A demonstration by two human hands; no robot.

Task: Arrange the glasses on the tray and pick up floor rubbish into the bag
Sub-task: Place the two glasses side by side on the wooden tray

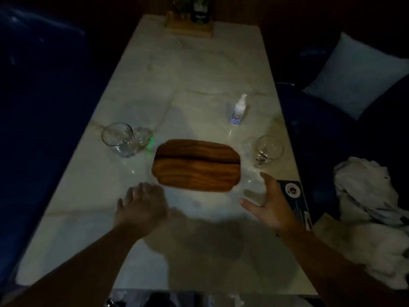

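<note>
A wooden tray [195,166] lies empty in the middle of a pale marble table [199,74]. Left of it stand two clear glasses close together, a wide one [119,139] and a smaller one [143,135] behind it. A stemmed clear glass [266,150] stands to the tray's right. My left hand [141,204] hovers near the tray's near-left corner, fingers loosely curled, holding nothing. My right hand [267,202] is spread open by the tray's near-right corner, just below the stemmed glass.
A small white spray bottle [238,110] stands beyond the tray. A wooden holder with a dark bottle [190,25] sits at the far end. A black box [295,196] lies at the right edge. Dark blue seats, a pale cushion [356,74] and crumpled white cloth [371,207] flank the table.
</note>
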